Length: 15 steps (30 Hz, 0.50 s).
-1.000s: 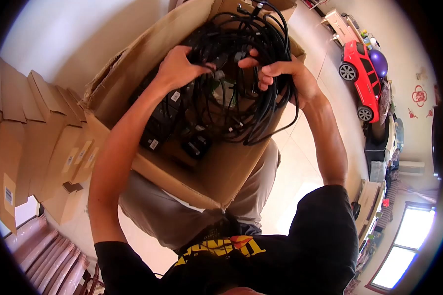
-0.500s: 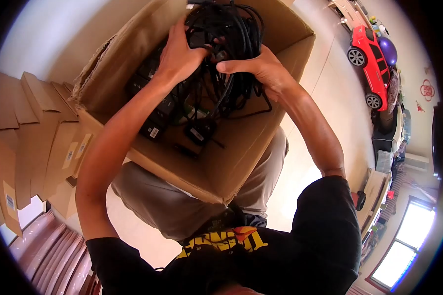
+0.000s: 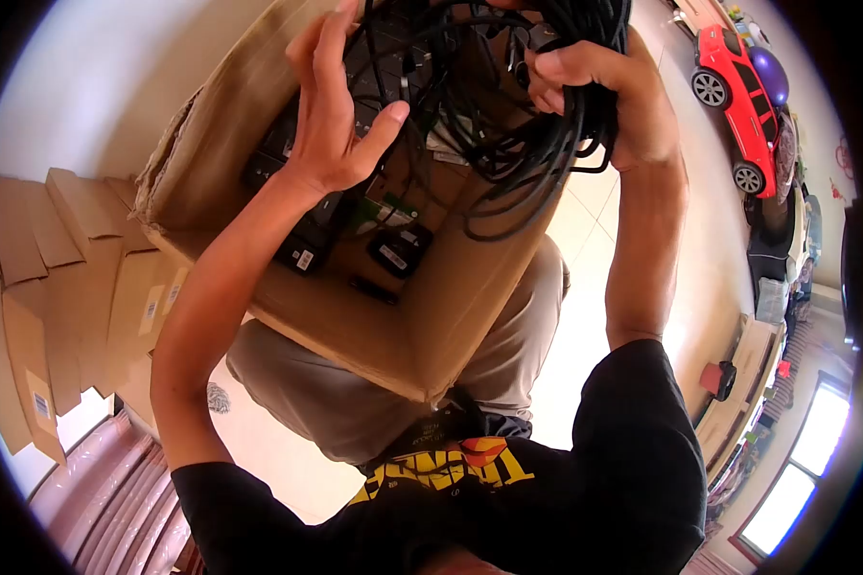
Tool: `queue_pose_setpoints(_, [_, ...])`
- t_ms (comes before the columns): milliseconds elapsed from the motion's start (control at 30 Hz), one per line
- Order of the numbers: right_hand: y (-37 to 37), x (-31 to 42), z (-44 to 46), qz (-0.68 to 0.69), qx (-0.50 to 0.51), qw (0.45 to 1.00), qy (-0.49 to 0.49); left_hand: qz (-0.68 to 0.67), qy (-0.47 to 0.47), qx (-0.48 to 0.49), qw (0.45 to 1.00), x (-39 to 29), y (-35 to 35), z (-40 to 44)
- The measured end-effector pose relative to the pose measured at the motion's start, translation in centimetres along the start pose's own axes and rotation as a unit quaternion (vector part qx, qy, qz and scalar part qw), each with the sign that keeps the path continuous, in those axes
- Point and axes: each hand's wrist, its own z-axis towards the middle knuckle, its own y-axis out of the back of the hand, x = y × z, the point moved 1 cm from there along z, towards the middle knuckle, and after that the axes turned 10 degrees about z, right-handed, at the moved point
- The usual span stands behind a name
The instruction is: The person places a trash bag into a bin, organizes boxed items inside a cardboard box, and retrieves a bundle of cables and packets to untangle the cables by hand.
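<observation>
A tangled bundle of black cables (image 3: 537,144) rises over the right side of an open cardboard box (image 3: 412,355). My right hand (image 3: 638,96) is closed around the bundle, with the thumb across it. My left hand (image 3: 331,125) is over the box, fingers spread and holding nothing, beside some hanging cables. Inside the box, a small black adapter (image 3: 400,251) with a label sits near the front corner. More black boxy items (image 3: 302,251) with white labels line the left side. The cables hide part of the contents.
The box rests by my bent legs (image 3: 307,383). Flattened cardboard boxes (image 3: 67,287) stand at left, above pink wrapped rolls (image 3: 115,498). A red toy car (image 3: 735,110) and a purple ball (image 3: 768,77) are across the floor at right.
My right hand has moved right and up with the cable bundle, toward the box's right edge. My left hand has come off the cables and opened, showing more of the box's contents.
</observation>
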Motion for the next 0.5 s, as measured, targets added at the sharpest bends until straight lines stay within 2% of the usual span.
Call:
queue_pose_setpoints(100, [0.6, 1.9, -1.5, -0.045, -0.020, 0.998, 0.043, 0.052, -0.034, 0.001, 0.998, 0.4, -0.5, 0.0])
queue_pose_setpoints(133, [0.8, 2.3, -1.8, -0.053, -0.024, 0.997, 0.058, 0.066, -0.071, -0.020, 0.995, 0.4, -0.6, 0.0])
queue_pose_setpoints(167, [2.8, 2.2, -2.0, -0.038, -0.027, 0.998, 0.032, 0.081, -0.107, -0.039, 0.990, -0.1, -0.5, 0.2])
queue_pose_setpoints(233, [5.2, 3.1, -2.5, 0.031, -0.001, 0.997, 0.068, 0.115, -0.225, 0.034, 0.967, -1.1, 0.5, 1.3])
queue_pose_setpoints(300, [5.3, 4.1, -3.0, 0.119, 0.031, 0.988, 0.092, 0.186, -0.370, 0.144, 0.899, -2.8, -0.1, -0.8])
queue_pose_setpoints(333, [5.4, 4.5, -3.3, 0.135, 0.035, 0.985, 0.102, 0.092, -0.409, 0.007, 0.908, -3.0, -3.0, -2.4])
queue_pose_setpoints(367, [5.4, 5.0, -3.4, 0.163, 0.041, 0.980, 0.110, 0.105, -0.429, 0.109, 0.890, -3.9, -3.5, -3.1])
queue_pose_setpoints(400, [5.9, 5.1, -3.5, 0.130, 0.033, 0.985, 0.111, 0.082, -0.432, 0.322, 0.839, -3.9, -3.8, -4.4])
queue_pose_setpoints(500, [6.1, 5.0, -3.9, 0.077, -0.027, 0.987, 0.135, 0.067, -0.446, 0.400, 0.798, -3.3, -6.0, -6.2])
